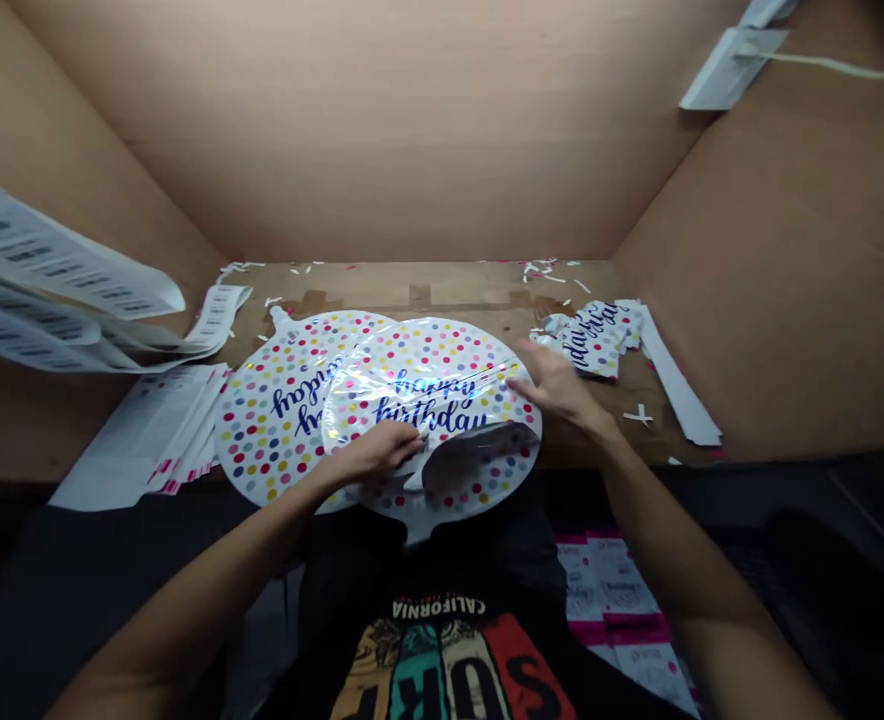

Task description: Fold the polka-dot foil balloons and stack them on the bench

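Note:
A flat white foil balloon with colored dots and blue "happy birthday" lettering lies in front of me, its neck toward my body. The lower part is folded up, showing a grey underside. My left hand is closed on the balloon at this fold. My right hand is at the balloon's right edge, fingers apart and slightly blurred, seemingly touching the foil. Partly under this balloon is another flat dotted foil balloon, its lettering turned the other way and its neck at the far left.
Several folded dotted balloons lie to the right beside white paper strips. Left are barcode label strips and a stack of white sheets. Cardboard walls enclose the table. Pink-and-white packets sit below, right.

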Tool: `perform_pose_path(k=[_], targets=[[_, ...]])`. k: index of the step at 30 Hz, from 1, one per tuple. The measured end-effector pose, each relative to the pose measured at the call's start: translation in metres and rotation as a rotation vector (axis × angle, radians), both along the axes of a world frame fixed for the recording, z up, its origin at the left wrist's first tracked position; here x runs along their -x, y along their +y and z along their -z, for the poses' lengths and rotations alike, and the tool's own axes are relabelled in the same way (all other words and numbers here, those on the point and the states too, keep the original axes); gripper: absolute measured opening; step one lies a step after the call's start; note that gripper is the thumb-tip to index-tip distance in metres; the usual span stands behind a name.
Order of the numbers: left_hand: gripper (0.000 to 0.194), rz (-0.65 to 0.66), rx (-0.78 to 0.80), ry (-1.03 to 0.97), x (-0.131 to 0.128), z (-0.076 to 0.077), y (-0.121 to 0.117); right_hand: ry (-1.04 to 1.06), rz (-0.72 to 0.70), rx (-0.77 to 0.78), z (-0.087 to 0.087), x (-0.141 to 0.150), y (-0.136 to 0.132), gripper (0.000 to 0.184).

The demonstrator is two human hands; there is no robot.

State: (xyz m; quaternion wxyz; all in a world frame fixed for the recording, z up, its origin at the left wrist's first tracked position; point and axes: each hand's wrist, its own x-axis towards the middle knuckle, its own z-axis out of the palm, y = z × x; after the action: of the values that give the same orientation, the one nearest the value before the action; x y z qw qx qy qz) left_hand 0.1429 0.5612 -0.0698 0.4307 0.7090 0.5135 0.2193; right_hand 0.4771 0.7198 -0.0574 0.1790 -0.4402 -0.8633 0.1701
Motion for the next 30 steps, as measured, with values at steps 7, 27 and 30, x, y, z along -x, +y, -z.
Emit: perform_pose_path(k=[7,27,30], targets=[[0.021,-0.219,-0.185,0.053,0.02,-0.049,0.042,0.057,-0.269,0.322,-0.007,0.058,-0.048,0.017],[0.082,-0.247,-0.346,0.784,0.05,0.035,0.079,-0.228,0.407,0.123,0.033,0.029,0.021,0.044],[0.082,-0.257,-0.344,0.787,0.052,0.035,0.078,-0.345,0.484,0.011,0.04,0.016,0.003,0.044]])
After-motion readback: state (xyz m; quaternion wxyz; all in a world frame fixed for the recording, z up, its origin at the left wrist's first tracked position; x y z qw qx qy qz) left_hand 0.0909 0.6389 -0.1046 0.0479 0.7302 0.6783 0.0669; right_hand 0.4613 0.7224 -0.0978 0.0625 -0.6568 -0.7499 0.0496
